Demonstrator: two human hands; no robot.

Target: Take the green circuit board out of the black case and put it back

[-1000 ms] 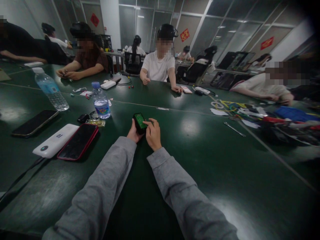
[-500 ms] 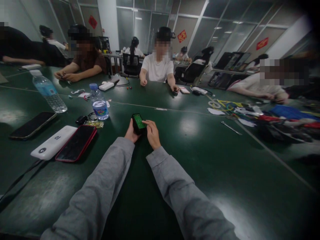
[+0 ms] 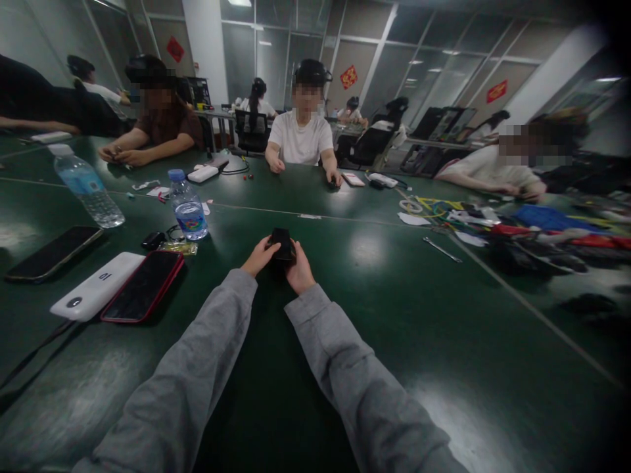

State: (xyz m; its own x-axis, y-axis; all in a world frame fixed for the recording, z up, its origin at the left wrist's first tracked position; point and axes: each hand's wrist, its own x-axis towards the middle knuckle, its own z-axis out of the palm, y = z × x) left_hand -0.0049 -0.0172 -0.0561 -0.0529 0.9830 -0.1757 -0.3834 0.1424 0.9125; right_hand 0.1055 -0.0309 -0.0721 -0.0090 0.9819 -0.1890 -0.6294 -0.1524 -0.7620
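Note:
A small black boxy case is held over the table, its plain dark face turned up. My left hand grips its left side, with the thumb lying across the near top edge. Against its right side is my right hand, its fingers curled around and partly under the case. The underside and the fingertips below are hidden. Both forearms, in grey sleeves, reach forward over the dark green table.
Left stand two water bottles, a white power bank, a red-edged phone and a dark phone. Rightward lie a wrench and tangled cables. Across the table sits a person in white.
The case had a green, circuit-board-like face showing and my right fingers on it; now a black face is up. My right hand has moved to grip its right side. The view shifted slightly.

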